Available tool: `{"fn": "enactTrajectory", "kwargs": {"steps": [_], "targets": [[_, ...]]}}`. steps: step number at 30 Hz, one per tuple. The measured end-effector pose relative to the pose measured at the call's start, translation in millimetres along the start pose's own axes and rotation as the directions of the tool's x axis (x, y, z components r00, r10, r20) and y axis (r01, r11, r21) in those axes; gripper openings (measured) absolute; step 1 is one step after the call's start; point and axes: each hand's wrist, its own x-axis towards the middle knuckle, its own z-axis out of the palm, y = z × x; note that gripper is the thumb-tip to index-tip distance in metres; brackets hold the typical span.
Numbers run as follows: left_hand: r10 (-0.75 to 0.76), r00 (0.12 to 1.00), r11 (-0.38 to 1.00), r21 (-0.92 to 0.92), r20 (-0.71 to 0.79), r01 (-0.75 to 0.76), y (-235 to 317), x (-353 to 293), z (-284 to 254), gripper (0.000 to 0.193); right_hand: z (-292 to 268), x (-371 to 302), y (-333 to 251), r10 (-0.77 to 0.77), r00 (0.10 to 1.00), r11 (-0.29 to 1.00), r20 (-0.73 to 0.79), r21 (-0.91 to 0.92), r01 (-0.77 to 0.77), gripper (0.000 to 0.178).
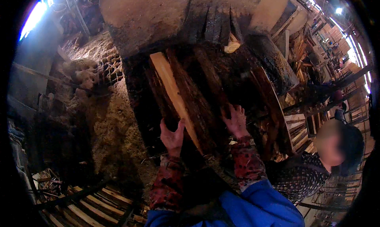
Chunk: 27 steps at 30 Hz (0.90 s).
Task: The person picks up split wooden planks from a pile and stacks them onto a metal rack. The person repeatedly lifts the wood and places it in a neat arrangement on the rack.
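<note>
A long piece of timber (170, 78) with a pale sawn face and dark bark sides lies in front of me. My left hand (172, 138) is at its left side, thumb and fingers spread wide apart, the thumb by the pale face. A dark, bark-covered slab (209, 74) lies to the right, pointing away from me. At its near end is my right hand (236, 122), its fingers bent over the wood. Shadow hides part of the contact under both hands.
A person (304, 171) in a dark spotted top is close on my right. Sawdust (114, 136) is heaped at left. A dark block (273, 62) and a long bark-edged slab (271, 104) lie to the right. Slatted boards (91, 207) are at lower left.
</note>
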Motion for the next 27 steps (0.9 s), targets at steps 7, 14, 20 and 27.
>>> {"fn": "enactTrajectory", "kwargs": {"steps": [7, 14, 20, 27], "targets": [[-0.043, 0.998, 0.984, -0.169, 0.051, 0.051, -2, 7, 0, 0.063, 34, 0, 26, -0.081, 0.959, 0.997, -0.273, -0.003, 0.083, 0.062], [-0.009, 1.000, 0.993, -0.116, -0.007, 0.009, -16, 9, -2, 0.070, 20, -4, 22, -0.141, 0.967, 0.974, -0.213, 0.143, 0.174, 0.057], [-0.047, 0.998, 0.987, 0.153, -0.041, 0.053, -3, 13, -6, 0.076, -33, -9, -15, 0.120, 0.992, 0.917, -0.048, 0.388, -0.092, 0.054], [-0.099, 0.994, 0.992, -0.076, -0.045, 0.096, -27, 20, -15, 0.071, -44, -32, -30, 0.044, 0.999, 0.793, -0.022, 0.608, -0.021, 0.060]]}}
